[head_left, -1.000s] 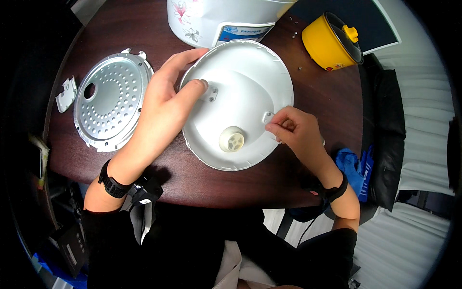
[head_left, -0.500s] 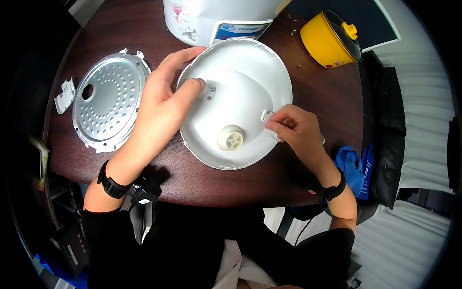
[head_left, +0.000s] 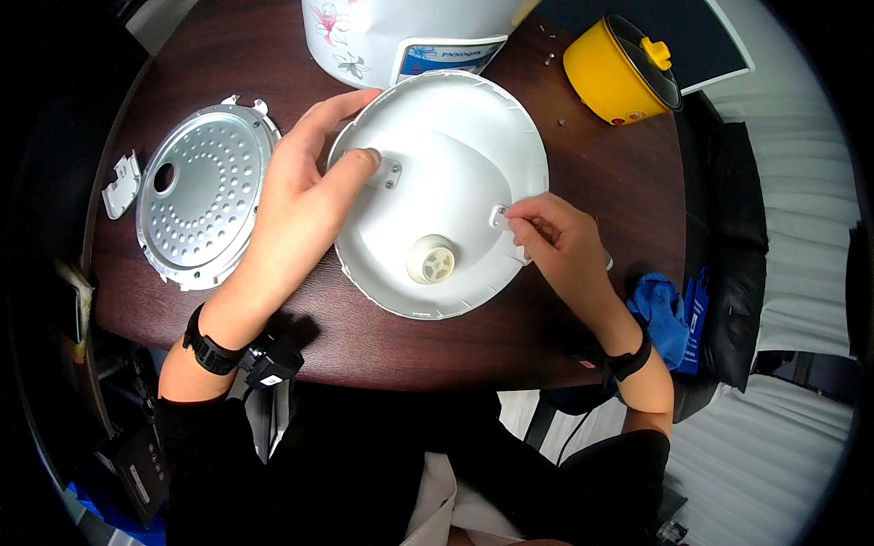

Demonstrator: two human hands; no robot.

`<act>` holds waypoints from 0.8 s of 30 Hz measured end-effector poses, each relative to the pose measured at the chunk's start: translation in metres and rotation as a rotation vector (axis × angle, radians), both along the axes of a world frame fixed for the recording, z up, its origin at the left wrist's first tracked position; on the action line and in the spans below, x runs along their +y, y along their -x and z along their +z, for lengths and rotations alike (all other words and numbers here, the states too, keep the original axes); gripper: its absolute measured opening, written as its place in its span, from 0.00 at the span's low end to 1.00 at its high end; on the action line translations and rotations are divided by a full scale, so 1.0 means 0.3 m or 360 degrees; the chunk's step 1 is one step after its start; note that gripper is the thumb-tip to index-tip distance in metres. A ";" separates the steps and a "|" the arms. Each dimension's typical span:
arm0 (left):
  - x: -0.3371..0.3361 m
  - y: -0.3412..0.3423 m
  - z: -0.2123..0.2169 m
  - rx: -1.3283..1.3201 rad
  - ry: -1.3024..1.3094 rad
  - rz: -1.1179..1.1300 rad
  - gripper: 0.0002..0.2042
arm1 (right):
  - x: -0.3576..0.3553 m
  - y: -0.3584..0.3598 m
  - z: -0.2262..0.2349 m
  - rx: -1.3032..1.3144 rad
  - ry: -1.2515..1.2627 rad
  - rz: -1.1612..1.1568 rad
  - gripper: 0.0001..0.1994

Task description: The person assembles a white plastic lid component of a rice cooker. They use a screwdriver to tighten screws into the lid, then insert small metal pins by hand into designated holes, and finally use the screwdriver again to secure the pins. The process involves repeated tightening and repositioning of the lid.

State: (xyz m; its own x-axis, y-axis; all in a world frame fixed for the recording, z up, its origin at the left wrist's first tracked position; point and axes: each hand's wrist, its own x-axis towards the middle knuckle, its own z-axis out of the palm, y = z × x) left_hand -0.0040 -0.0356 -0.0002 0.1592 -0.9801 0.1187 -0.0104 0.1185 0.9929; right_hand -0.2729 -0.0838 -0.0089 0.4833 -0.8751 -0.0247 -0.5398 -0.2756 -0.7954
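Note:
A round white rice cooker lid cover [head_left: 437,118] lies hollow side up in front of me, with a cream-coloured valve cup [head_left: 431,260] low in its middle. My left hand [head_left: 314,177] grips its left rim, thumb inside beside a small screwed-down white plate [head_left: 389,173], fingers around the outside. At the right side, my right hand [head_left: 557,238] is closed in a pinch, fingertips at a second small white plate [head_left: 500,217] with a screw hole. Whatever lies between those fingertips is too small or hidden to make out.
The dimpled silver inner lid plate [head_left: 205,196] lies left, beside a small white plastic piece [head_left: 121,186]. Behind the cover stands a white rice cooker body [head_left: 382,36]. A yellow pot [head_left: 605,77] and a few loose screws [head_left: 549,60] are at the far right, a blue cloth [head_left: 660,318] nearer.
My right fingertips have moved slightly up onto the right plate, near its screw hole. The left hand keeps its grip. The cover appears shifted a little to the left.

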 end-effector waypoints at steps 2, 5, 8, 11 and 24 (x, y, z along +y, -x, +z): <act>0.002 -0.001 -0.001 0.0008 -0.0010 -0.0001 0.22 | 0.002 -0.007 0.023 0.0061 0.0019 0.0118 0.04; -0.001 -0.002 -0.006 0.0019 -0.0019 -0.0009 0.22 | -0.002 -0.012 0.032 0.0118 0.0066 0.0268 0.05; -0.001 -0.002 -0.006 -0.0001 -0.0011 -0.0005 0.22 | -0.006 -0.021 0.027 0.0080 0.0013 0.0271 0.05; 0.000 -0.002 -0.004 -0.0021 0.0006 0.0003 0.22 | -0.007 -0.029 0.018 0.0060 -0.0055 0.0219 0.04; 0.000 -0.003 0.001 -0.0043 0.0002 0.0009 0.23 | -0.015 -0.050 0.036 0.0087 -0.0330 0.0117 0.04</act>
